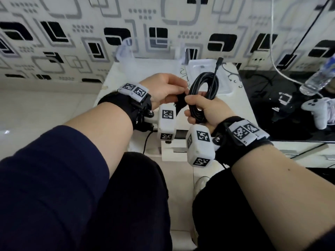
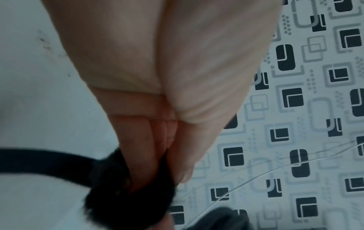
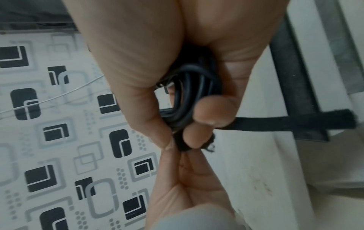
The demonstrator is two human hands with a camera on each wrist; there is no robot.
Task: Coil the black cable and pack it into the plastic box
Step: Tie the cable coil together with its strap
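Free room and obstacles. Both grips meet in the air above the near part of the white table [image 1: 137, 69]. Beyond them lies the shallow clear plastic box [image 1: 203, 69], its top open to approach from above. The raised loops of the coiled black cable [image 1: 204, 87] stand between the grips and the box. The patterned black-and-white wall [image 1: 72, 33] closes the far side; a clear plastic bottle [image 1: 319, 77] and a white game controller [image 1: 317, 109] occupy the dark surface [image 1: 272, 105] to the right.

My left hand [image 2: 157, 93] pinches a fuzzy black fabric strap [image 2: 49, 161] at its fingertips (blurred), above black-and-grey square-patterned wallpaper [image 2: 295, 109].
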